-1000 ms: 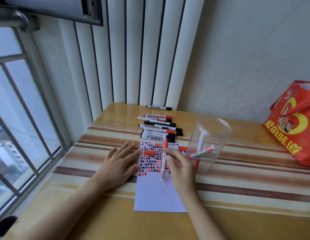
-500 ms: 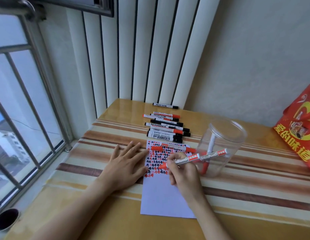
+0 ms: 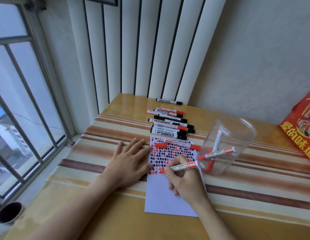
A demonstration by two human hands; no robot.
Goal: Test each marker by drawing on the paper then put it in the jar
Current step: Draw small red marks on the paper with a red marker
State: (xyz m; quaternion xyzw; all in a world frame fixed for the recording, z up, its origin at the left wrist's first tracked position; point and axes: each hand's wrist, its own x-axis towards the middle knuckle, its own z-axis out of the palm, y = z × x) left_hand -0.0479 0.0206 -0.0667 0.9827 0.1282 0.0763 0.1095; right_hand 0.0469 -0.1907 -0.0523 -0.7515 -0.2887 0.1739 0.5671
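Two hands at work: left hand point(image 3: 128, 161) flat, pinning paper point(image 3: 169, 193) steady; right hand point(image 3: 183, 182) pinching marker point(image 3: 182, 167), tip down for testing near jar point(image 3: 226, 146).

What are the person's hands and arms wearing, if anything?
Nothing that shows. Both forearms are bare right to the picture's lower edge, with no sleeve in view. The left hand and the right hand carry no glove, ring, watch or bracelet, and no markings are visible on them.
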